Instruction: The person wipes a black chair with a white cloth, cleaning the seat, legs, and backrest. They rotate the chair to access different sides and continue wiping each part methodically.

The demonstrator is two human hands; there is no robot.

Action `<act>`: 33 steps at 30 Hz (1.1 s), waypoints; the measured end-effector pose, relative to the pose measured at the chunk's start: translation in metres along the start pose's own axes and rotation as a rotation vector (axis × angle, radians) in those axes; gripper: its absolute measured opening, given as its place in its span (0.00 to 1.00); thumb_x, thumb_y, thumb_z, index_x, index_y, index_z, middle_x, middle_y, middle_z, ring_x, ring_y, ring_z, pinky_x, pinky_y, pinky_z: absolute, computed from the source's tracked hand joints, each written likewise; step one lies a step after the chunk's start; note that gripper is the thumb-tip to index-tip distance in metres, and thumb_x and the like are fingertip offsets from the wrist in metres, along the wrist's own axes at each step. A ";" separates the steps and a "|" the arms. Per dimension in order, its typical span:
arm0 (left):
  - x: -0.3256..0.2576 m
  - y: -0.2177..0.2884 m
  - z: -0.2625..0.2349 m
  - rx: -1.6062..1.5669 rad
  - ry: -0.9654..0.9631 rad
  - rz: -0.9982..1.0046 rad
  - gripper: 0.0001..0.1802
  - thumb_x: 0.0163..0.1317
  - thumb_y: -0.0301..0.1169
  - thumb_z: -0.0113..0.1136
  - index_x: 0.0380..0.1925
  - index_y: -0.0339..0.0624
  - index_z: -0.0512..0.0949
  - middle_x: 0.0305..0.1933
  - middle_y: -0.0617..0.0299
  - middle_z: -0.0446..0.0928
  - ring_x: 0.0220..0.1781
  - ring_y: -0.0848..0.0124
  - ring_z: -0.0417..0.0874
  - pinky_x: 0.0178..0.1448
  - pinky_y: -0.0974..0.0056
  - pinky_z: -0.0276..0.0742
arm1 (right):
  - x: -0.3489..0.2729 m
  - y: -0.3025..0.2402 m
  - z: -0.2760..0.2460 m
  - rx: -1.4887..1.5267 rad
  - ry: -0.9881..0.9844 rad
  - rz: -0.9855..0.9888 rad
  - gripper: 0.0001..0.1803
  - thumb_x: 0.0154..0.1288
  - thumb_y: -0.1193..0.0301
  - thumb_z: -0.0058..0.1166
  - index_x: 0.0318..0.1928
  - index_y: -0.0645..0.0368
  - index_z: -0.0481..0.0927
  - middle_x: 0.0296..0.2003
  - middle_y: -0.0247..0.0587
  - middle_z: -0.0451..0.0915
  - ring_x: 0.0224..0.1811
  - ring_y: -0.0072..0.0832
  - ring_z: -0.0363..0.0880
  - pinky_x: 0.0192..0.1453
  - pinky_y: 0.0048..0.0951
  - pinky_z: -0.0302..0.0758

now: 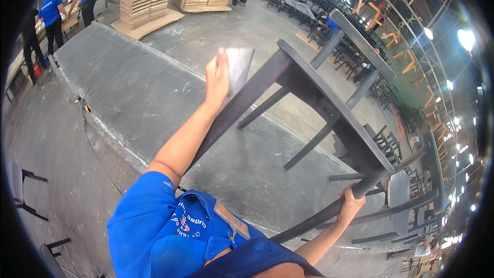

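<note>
A dark grey chair (329, 98) is tilted over the table, its seat edge and backrest toward the far right and its legs pointing in several directions. My right hand (351, 207) is closed around one of its legs, near the seat corner. In my left hand (218, 78) is a thin, pale grey sheet (239, 67), pinched between thumb and fingers. The sheet is beside the upper part of another chair leg (242, 90); whether the two touch I cannot tell. The fingertips behind the sheet are hidden.
Under the chair stretches a long, dark, scuffed table (134, 80). More dark chairs stand close on the right (411, 195) and at the lower left (25, 190). Stacked wooden pieces (144, 5) sit beyond the table. People in blue shirts (50, 13) work at the far left.
</note>
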State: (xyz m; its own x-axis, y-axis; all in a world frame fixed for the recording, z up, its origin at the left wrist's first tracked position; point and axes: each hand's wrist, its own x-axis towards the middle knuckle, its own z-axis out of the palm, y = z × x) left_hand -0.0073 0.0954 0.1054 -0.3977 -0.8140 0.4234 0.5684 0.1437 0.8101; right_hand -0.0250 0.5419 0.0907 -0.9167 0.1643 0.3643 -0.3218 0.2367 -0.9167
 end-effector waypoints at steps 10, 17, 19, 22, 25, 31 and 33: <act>0.061 0.023 0.098 0.102 -0.256 0.262 0.25 0.66 0.50 0.57 0.30 0.35 0.82 0.35 0.55 0.79 0.36 0.73 0.76 0.42 0.64 0.71 | 0.025 -0.005 0.012 0.046 -0.045 -0.018 0.07 0.53 0.78 0.56 0.33 0.66 0.74 0.21 0.39 0.74 0.16 0.26 0.73 0.21 0.25 0.70; 0.004 0.023 0.152 0.543 0.140 0.758 0.21 0.68 0.43 0.52 0.54 0.42 0.76 0.58 0.51 0.76 0.63 0.47 0.72 0.66 0.48 0.66 | 0.042 0.000 0.014 0.080 -0.053 -0.020 0.07 0.53 0.79 0.56 0.33 0.67 0.73 0.21 0.40 0.74 0.17 0.25 0.73 0.21 0.26 0.72; -0.038 0.018 0.177 0.431 0.097 0.874 0.24 0.63 0.41 0.59 0.56 0.42 0.74 0.61 0.49 0.73 0.66 0.46 0.69 0.69 0.45 0.61 | 0.048 0.001 0.018 0.067 -0.055 -0.055 0.08 0.52 0.76 0.56 0.33 0.64 0.74 0.19 0.38 0.72 0.15 0.26 0.71 0.20 0.26 0.69; -0.083 0.026 0.189 0.399 -0.103 1.116 0.24 0.60 0.40 0.59 0.56 0.44 0.75 0.61 0.52 0.74 0.68 0.52 0.69 0.70 0.47 0.61 | 0.056 0.000 0.019 0.063 -0.065 -0.021 0.09 0.53 0.76 0.58 0.34 0.64 0.74 0.18 0.38 0.72 0.15 0.25 0.71 0.20 0.25 0.68; -0.065 0.037 0.164 0.509 -0.103 1.267 0.22 0.57 0.39 0.61 0.53 0.49 0.77 0.60 0.61 0.76 0.68 0.61 0.70 0.67 0.49 0.58 | 0.061 0.001 0.022 0.115 -0.107 -0.050 0.10 0.54 0.75 0.58 0.35 0.64 0.73 0.18 0.38 0.72 0.15 0.25 0.71 0.20 0.24 0.66; -0.033 0.036 0.160 0.605 0.211 0.777 0.20 0.61 0.36 0.59 0.53 0.42 0.77 0.60 0.59 0.75 0.64 0.56 0.68 0.57 0.52 0.59 | 0.062 -0.004 0.025 0.079 -0.093 -0.041 0.08 0.52 0.77 0.56 0.32 0.66 0.73 0.19 0.38 0.74 0.15 0.25 0.72 0.21 0.24 0.69; -0.083 0.037 0.185 0.501 0.150 0.960 0.21 0.59 0.34 0.60 0.53 0.44 0.78 0.61 0.60 0.75 0.65 0.57 0.67 0.57 0.52 0.59 | 0.062 -0.006 0.026 0.093 -0.090 -0.041 0.07 0.52 0.77 0.56 0.32 0.66 0.73 0.20 0.38 0.74 0.15 0.25 0.72 0.21 0.25 0.69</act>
State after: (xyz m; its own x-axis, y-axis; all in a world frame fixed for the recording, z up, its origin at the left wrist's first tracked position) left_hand -0.0865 0.2724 0.1753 0.1663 -0.2955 0.9408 0.2235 0.9405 0.2559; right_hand -0.0863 0.5253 0.1146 -0.9185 0.0684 0.3895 -0.3763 0.1510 -0.9141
